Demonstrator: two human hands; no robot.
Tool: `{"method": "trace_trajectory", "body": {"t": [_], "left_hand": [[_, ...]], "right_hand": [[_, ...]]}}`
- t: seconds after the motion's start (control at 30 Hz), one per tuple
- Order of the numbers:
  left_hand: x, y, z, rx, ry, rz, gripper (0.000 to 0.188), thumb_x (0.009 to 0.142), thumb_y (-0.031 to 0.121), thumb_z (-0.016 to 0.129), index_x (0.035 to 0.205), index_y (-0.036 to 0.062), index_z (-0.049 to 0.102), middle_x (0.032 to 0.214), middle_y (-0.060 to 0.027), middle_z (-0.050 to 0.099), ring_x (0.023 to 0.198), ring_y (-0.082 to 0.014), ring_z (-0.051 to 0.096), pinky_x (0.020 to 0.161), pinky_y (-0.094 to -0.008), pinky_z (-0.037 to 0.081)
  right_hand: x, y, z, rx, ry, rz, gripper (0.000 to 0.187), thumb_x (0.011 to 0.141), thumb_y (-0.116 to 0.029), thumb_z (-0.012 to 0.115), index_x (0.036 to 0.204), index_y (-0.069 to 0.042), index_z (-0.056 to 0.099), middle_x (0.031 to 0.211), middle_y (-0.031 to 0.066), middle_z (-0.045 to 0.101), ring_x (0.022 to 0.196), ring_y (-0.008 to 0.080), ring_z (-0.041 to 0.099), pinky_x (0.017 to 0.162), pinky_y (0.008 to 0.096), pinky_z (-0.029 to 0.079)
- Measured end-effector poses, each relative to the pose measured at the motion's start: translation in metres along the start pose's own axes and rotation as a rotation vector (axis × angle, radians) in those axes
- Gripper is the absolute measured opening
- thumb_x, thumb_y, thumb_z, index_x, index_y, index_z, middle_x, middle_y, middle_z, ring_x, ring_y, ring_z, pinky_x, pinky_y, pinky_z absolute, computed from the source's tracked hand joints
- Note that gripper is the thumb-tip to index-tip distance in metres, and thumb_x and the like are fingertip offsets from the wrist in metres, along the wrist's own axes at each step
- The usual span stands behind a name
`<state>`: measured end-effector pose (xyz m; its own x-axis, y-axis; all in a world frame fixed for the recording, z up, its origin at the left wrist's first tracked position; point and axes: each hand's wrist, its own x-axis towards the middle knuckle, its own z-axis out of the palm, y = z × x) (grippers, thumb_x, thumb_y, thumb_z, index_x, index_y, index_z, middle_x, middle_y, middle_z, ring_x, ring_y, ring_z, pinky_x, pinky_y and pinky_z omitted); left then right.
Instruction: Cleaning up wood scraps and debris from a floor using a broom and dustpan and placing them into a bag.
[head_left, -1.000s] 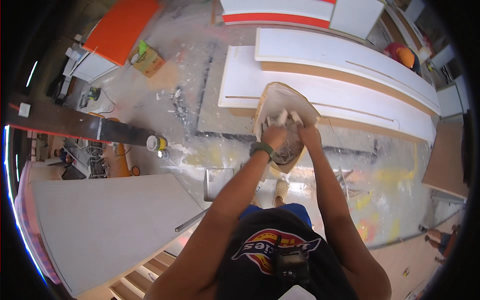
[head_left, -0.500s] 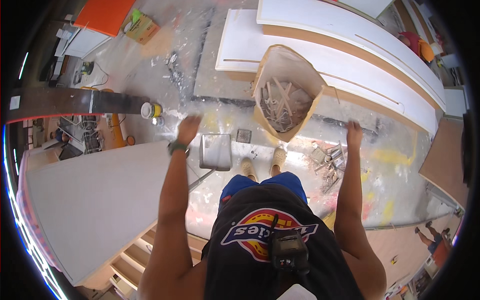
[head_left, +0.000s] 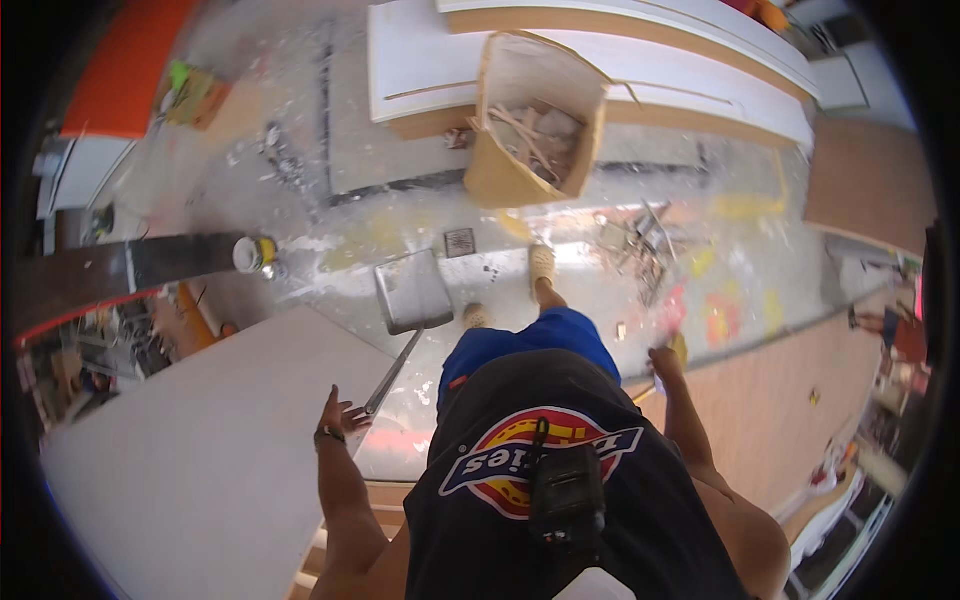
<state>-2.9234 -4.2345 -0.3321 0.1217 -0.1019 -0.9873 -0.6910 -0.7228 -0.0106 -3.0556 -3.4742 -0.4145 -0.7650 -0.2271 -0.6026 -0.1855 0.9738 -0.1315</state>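
Observation:
My left hand (head_left: 342,412) has its fingers spread, right by the upper end of the handle of a long-handled dustpan (head_left: 413,275). Whether the fingertips touch that handle is hard to see. The grey pan lies on the floor left of my feet. My right hand (head_left: 665,362) is low on the right with curled fingers; a thin light stick (head_left: 645,394) and a yellow thing (head_left: 680,347) show close to it, and its grip is too small to make out. Ahead stands a big tan sack (head_left: 490,180) with wood scraps inside. A pile of debris (head_left: 645,250) lies on the floor to the right.
Long white panels (head_left: 420,60) lie beyond the sack. On the left is a large white board (head_left: 210,400), and a brown board (head_left: 770,400) is on the right. A dark beam (head_left: 140,275) ends near a paint can (head_left: 250,254). Another person (head_left: 905,330) is at far right.
Both hands have come back toward my body, the left to the dustpan handle, the right down past the debris pile. My view has shifted, and the sack now appears higher in it.

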Motion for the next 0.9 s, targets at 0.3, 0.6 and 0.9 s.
{"method": "trace_trajectory", "body": {"t": [0.3,0.6,0.9], "left_hand": [[0.072,0.003,0.081,-0.217,-0.68,-0.445,0.037,0.086,0.026,0.054,0.103,-0.0057,0.048,0.082,-0.0145,0.062,0.047,-0.0102,0.051,0.039,-0.0191,0.044],[0.073,0.033,0.067,0.6,-0.414,-0.252,0.032,0.087,0.023,0.053,0.094,-0.008,0.047,0.06,0.0008,0.046,0.049,-0.0064,0.046,0.043,-0.0198,0.039],[0.005,0.012,0.176,0.556,-0.18,-0.457,0.038,0.087,0.024,0.054,0.098,-0.0107,0.045,0.06,0.0006,0.045,0.048,-0.0063,0.044,0.043,-0.019,0.038]], "right_hand": [[-0.034,-0.143,-0.033,0.616,0.155,0.45,0.039,0.078,-0.036,0.054,0.076,0.002,0.061,0.08,0.0225,0.062,0.079,0.039,0.058,0.072,0.0461,0.045],[-0.103,-0.178,0.038,0.875,0.203,0.791,0.036,0.076,-0.035,0.053,0.084,-0.002,0.065,0.087,0.0216,0.063,0.085,0.0373,0.06,0.078,0.0425,0.046],[-0.212,-0.205,0.245,0.99,0.061,1.053,0.045,0.076,-0.042,0.053,0.075,0.002,0.065,0.08,0.0257,0.061,0.078,0.0406,0.06,0.073,0.0458,0.047]]}}
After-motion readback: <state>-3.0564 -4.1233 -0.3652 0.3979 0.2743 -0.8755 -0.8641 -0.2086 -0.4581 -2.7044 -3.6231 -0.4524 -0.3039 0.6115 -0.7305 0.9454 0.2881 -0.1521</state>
